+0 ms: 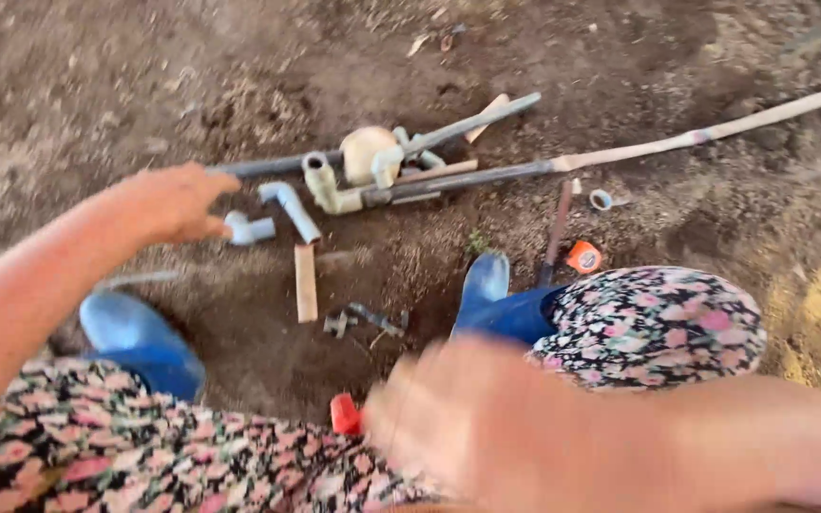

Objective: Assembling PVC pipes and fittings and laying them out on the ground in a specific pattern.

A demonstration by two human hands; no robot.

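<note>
Left hand (168, 202), fingers loosely curled and empty, reaches toward 1 grey elbow fitting (249, 228) on the soil (68, 85), its long axis left-right. Right hand (486, 427) is blurred; grip indeterminable.

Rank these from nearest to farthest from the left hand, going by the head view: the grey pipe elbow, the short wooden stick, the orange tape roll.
From the left hand:
1. Grey pipe elbow: just right of the fingertips, on the dirt.
2. Short wooden stick: lower right of the hand, lying upright in the view between the two blue boots.
3. Orange tape roll: far right, beside the floral-clad knee.
</note>
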